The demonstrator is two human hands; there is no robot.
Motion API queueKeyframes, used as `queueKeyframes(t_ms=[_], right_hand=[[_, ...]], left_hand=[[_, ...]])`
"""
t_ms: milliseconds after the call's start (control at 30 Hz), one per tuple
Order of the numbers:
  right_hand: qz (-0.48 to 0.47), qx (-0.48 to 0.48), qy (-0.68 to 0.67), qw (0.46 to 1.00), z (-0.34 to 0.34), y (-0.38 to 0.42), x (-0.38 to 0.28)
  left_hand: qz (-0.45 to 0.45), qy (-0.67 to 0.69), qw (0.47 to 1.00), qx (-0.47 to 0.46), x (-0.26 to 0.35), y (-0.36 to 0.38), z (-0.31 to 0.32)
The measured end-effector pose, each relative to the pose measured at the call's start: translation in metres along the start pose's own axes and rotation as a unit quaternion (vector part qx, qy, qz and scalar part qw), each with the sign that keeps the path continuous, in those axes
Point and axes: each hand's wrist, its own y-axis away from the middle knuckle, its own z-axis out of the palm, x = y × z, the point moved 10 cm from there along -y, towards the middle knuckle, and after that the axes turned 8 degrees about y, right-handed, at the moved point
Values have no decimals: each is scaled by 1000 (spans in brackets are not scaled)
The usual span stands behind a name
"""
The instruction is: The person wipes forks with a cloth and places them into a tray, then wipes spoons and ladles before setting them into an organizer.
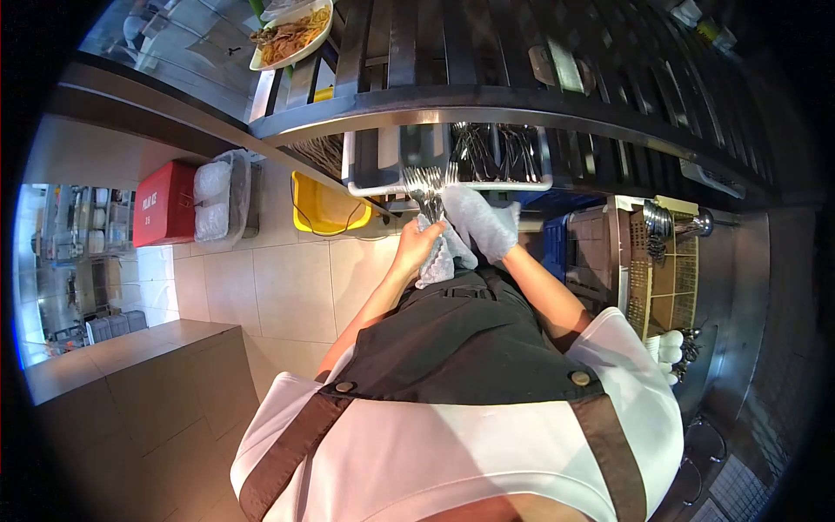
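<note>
My left hand [421, 242] is closed around the handles of a bunch of forks [426, 184], with a pale grey-blue cloth [448, 254] bunched between palm and handles. The tines point away from me, toward the cutlery tray [364, 189]. Another part of the cloth covers my right hand [508, 254], close beside the forks; its fingers are hidden underneath. Under the shelf edge sits the tray, white-rimmed and divided, with more cutlery [494, 155] in its right compartments.
A slatted metal shelf [417, 103] overhangs the tray and bears a plate of food [294, 36]. Below left, a yellow bucket [329, 204] stands on the tiled floor. A red box [163, 204] is farther left. To the right are yellow racks [677, 278] with cutlery.
</note>
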Motion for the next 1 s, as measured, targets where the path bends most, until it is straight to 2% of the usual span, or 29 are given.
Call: queueKeyframes(t_ms=[33,67,100,133,167,233,267,300,333,367,400,433,467,500,533,567,600,633,700,733,767,933,967,1000], right_hand=[[-92,-4,149,985,6,-4,-17],[-181,-7,292,939,16,-6,-33],[-263,-8,428,865,29,-6,-44],[-337,-9,551,763,43,-2,-48],[-337,-7,551,763,43,-7,-41],[-266,-2,618,740,37,-27,-8],[-316,69,631,705,32,-26,-18],[-317,69,631,705,29,-34,-10],[-257,84,476,837,7,-47,2],[-185,94,299,931,-13,-60,25],[-104,101,109,983,-26,-68,49],[-19,103,-85,991,-31,-75,76],[-1,100,-93,991,-35,-69,64],[-26,84,17,996,-37,-49,31],[-68,64,257,962,-33,-22,-20],[-101,40,487,867,-23,10,-72],[-110,40,592,797,-15,30,-103],[-124,45,636,760,-8,41,-118],[-308,50,431,846,22,-13,-33],[-319,61,488,810,22,-19,-40],[-218,51,503,835,4,-28,-46],[-183,20,573,799,13,5,-75],[-158,110,643,742,11,29,-95],[-303,107,593,738,37,24,-61]], left_hand=[[0,-1,1000,0,-7,-1,-1],[15,9,1000,15,-7,1,-3],[31,18,999,29,-5,2,-5],[27,47,998,26,-13,-2,-9],[28,46,998,24,-11,0,-9],[61,16,998,12,-2,11,-5],[58,-13,998,8,-5,13,-4],[58,-14,998,8,-8,10,-6],[64,-29,997,14,-10,8,-8],[69,-43,996,20,-12,7,-10],[67,-34,997,24,-4,11,-8],[69,-33,997,24,-5,11,-8],[73,-17,997,36,-7,12,-12],[77,-2,996,47,-8,13,-16],[76,21,996,45,-6,13,-16],[77,20,996,45,-6,11,-17],[73,15,997,28,-9,5,-14],[68,11,998,12,-11,2,-10],[56,10,998,7,-8,4,-1],[47,5,999,1,-8,7,1],[47,3,999,2,-8,9,1],[50,13,998,27,-14,6,-7],[65,12,997,36,-12,5,-10],[65,12,997,37,-13,2,-10]])
